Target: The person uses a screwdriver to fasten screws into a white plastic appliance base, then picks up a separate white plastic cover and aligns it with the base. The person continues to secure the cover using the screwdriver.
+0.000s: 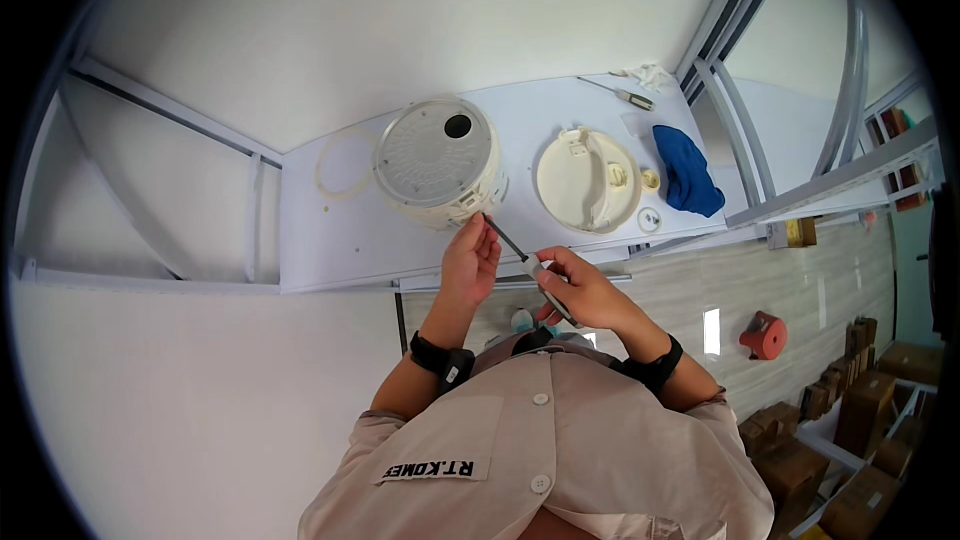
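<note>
My right hand [580,288] is wrapped around the grey handle of a screwdriver [512,246], whose shaft slants up and left. At the shaft's tip, my left hand [470,262] has thumb and forefinger pinched together; whether they hold the tip itself or a small part is too small to tell. Both sit against the near lower side of a round cream appliance body [440,155], which looks like a rice cooker. Its upward face is a grey disc with one dark round hole. To the right lies a round cream lid [565,185] with a curved band across it.
A thin cream ring [321,172] lies left of the body. Small round cream part [650,180], clear ring [650,220] and blue cloth [687,175] are right of the lid. Another screwdriver [632,98] lies farther back, by crumpled white tissue [652,77]. Grey frame posts [735,130] bound the white table [350,250].
</note>
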A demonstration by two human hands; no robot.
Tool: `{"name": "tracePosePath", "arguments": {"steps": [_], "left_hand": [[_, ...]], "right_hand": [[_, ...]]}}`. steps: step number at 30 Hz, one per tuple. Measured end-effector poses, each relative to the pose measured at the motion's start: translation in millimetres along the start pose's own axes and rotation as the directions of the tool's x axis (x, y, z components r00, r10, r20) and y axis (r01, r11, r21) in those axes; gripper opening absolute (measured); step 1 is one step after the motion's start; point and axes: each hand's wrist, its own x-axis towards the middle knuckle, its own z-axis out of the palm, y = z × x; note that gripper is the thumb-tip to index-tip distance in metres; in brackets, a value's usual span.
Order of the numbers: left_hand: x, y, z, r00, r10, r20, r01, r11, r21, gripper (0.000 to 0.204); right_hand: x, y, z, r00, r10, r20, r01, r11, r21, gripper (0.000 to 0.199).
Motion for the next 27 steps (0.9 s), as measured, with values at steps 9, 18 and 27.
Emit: {"name": "tracePosePath", "arguments": {"steps": [9,18,27], "left_hand": [[1,2,-3,0.999,0.008,0.041,-0.008,1.000,-0.001,0.011],[1,6,-7,0.999,-0.021,0.028,0.020,0.999,0.037,0.013],[-8,9,-1,0.972,-0.085,0.218,0.057,0.990,0.130,0.026]], "right_hand": [[2,-2,1,1.000,-0.018,-0.010,0.018,0.999,-0.036,0.049],[10,1,-1,1.000,0.026,0.006,-0.026,1.000,-0.001,0.039],[18,8,-6,0.997,0.081,0.021,-0.083,0.990,0.116,0.041]]}}
